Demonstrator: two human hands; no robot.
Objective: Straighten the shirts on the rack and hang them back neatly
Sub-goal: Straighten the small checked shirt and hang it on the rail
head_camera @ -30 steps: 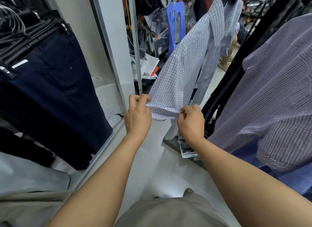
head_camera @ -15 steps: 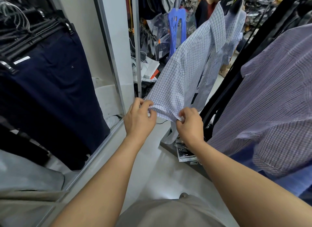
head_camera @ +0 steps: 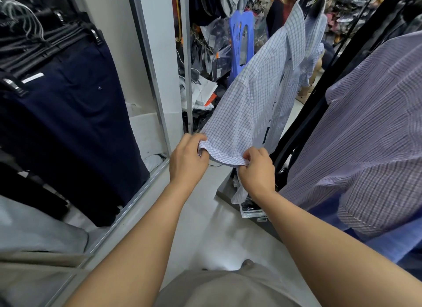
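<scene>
We hold the white checked shirt [head_camera: 251,105], hanging just beside the black rack [head_camera: 316,110], by its sleeve hem, our left hand [head_camera: 188,161] and right hand [head_camera: 257,170] each pinching the cloth with curled fingers.

Single cam, head-worn, wide-angle. Faces fwd and down from wearer's eye level. Ref. landmark: pale blue checked fabric shirt [head_camera: 255,105], frame centre, close range. Left of ref.: navy fabric trousers on black clip hangers [head_camera: 68,124]. Right of ref.: lilac striped fabric shirt [head_camera: 365,135], nearer the lens. Below ref.: white floor [head_camera: 214,226].
</scene>
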